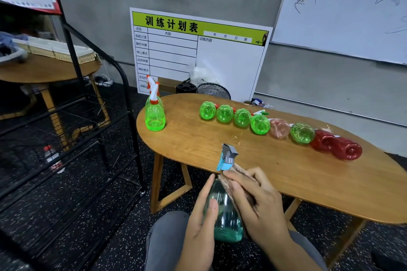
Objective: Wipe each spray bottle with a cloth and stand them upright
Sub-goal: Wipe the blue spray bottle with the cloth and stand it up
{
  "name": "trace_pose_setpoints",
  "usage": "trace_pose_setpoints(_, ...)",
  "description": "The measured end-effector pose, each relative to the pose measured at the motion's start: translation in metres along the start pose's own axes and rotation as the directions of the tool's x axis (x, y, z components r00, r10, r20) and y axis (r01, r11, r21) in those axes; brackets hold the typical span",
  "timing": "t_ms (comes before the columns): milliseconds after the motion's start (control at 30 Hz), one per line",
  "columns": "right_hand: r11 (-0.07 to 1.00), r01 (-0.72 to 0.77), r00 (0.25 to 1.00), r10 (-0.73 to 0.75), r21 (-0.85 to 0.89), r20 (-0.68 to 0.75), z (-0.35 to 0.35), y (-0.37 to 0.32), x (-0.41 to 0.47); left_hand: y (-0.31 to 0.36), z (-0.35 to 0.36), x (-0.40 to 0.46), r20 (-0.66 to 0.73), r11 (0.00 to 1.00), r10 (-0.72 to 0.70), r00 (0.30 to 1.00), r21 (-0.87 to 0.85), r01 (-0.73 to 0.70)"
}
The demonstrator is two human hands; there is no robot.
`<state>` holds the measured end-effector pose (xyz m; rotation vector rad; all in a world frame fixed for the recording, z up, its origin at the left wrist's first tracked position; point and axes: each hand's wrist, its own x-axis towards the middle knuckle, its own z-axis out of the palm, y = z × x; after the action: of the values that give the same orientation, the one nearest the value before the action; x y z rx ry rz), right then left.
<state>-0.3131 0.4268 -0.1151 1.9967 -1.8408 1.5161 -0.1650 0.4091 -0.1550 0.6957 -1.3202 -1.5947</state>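
Observation:
I hold a clear teal spray bottle [226,215] with a blue-grey trigger head upright above my lap, in front of the oval wooden table [286,178]. My left hand [201,215] grips its body from the left. My right hand [257,200] presses a brownish cloth [240,171] against the bottle's neck and right side. Two green spray bottles [154,114] with orange-white heads stand upright at the table's far left. Several bottles lie on their sides in a row: green ones [233,115], a pale pink one [279,128], another green one [302,133] and red ones [339,145].
A black metal rack [88,116] stands to the left, with a round wooden table [44,70] behind it. A printed board [198,55] leans on the grey wall, a whiteboard [348,6] to its right. A wire basket [213,91] sits behind the table.

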Motion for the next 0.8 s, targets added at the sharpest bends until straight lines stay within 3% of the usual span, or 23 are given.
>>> trace_pose_setpoints(100,0.99,0.144,0.987,-0.143,-0.005,0.075,0.004,-0.004,-0.02,-0.002,-0.006,0.003,-0.049,0.999,-0.043,0.998,0.003,0.043)
trace_pose_setpoints(233,0.903,0.417,0.899,-0.392,-0.103,0.195,-0.006,0.0,-0.033,-0.003,-0.005,0.003,-0.064,0.994,-0.068,0.996,-0.085,0.062)
trace_pose_setpoints(300,0.866,0.482,0.866,-0.446,-0.135,0.227,-0.011,0.003,-0.028,-0.004,-0.004,0.002,-0.06,0.993,-0.072,0.996,-0.096,0.066)
trace_pose_setpoints(367,0.894,0.432,0.893,-0.404,-0.122,0.2,-0.011,0.007,-0.019,-0.006,-0.004,0.003,-0.05,0.996,-0.064,0.997,-0.07,0.061)
trace_pose_setpoints(467,0.986,0.163,0.985,-0.162,-0.027,0.054,-0.007,0.011,0.0,-0.006,-0.002,0.002,-0.028,0.998,-0.044,0.999,-0.041,0.043)
trace_pose_setpoints(567,1.0,0.027,0.999,-0.027,0.008,-0.033,-0.002,0.012,0.009,-0.006,-0.001,0.001,-0.042,0.999,-0.032,0.999,-0.035,0.031)
trace_pose_setpoints(667,0.998,0.044,0.999,-0.044,0.041,-0.018,0.004,0.003,0.0,-0.003,-0.002,0.002,-0.054,0.999,-0.029,0.998,-0.046,0.027)
trace_pose_setpoints(800,0.948,0.317,0.942,-0.309,-0.044,0.132,0.001,0.0,-0.025,-0.003,-0.006,0.002,-0.062,0.998,-0.047,0.997,-0.054,0.044)
